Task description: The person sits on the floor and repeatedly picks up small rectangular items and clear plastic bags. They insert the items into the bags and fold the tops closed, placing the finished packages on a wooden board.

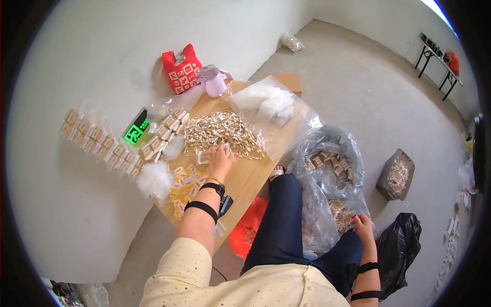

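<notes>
A wide heap of loose cotton swabs lies on the wooden table. My left hand is at its near edge, fingers closed on a small bunch of swabs. Touching that hand on its left is a clear, ribbed-looking bundle; its kind is hard to tell. Yellow and white printed paper cards are scattered nearer me. By my right knee, my right hand has its fingers pinched together beside an open clear bag of swabs. Whatever those fingers hold is too small to make out.
Packed swab boxes and a lit green exit sign stand by the wall. A lilac bottle and a red bag are at the back. Right of my legs are a large clear bag, a grey bin and a black bag.
</notes>
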The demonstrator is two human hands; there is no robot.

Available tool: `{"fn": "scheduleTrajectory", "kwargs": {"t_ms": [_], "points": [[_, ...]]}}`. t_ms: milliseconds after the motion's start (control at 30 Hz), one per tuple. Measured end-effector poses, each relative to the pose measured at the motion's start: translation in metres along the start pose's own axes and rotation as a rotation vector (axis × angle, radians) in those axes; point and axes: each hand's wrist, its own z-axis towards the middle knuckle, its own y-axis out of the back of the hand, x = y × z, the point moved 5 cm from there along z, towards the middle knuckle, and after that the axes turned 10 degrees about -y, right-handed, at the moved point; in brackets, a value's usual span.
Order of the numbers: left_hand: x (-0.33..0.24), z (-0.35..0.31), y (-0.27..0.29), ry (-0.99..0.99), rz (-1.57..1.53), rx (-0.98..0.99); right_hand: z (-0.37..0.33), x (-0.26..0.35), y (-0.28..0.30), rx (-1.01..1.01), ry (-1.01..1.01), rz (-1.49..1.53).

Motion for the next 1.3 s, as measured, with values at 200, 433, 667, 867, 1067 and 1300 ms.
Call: {"fn": "scheduleTrajectory", "kwargs": {"t_ms": [200, 433, 667, 867, 1067, 1300], "points": [[0.003, -0.013, 0.005, 0.238, -0.160, 0.034, 0.001, 0.029, -0.025, 0.041, 0.077, -0.033], [-0.042, -0.078, 0.052, 0.425, -1.676, 0.025, -0.032, 0.140, -0.091, 0.070, 0.425, -0.119], [-0.154, -0.132, 0.124, 0.329, -1.897, -0.082, -0.135, 0.270, -0.178, 0.527, 0.666, -0.105], [-0.181, -0.152, 0.135, 0.298, -1.685, -0.085, -0.151, 0.274, -0.186, 0.603, 0.778, -0.017], [-0.185, -0.149, 0.168, -0.081, -0.974, -0.286, -0.158, 0.276, -0.164, 0.567, 0.845, 0.013], [-0.240, -0.145, 0.201, -0.340, -0.886, -0.049, -0.196, 0.289, -0.156, 0.445, 1.067, -0.044]]}}
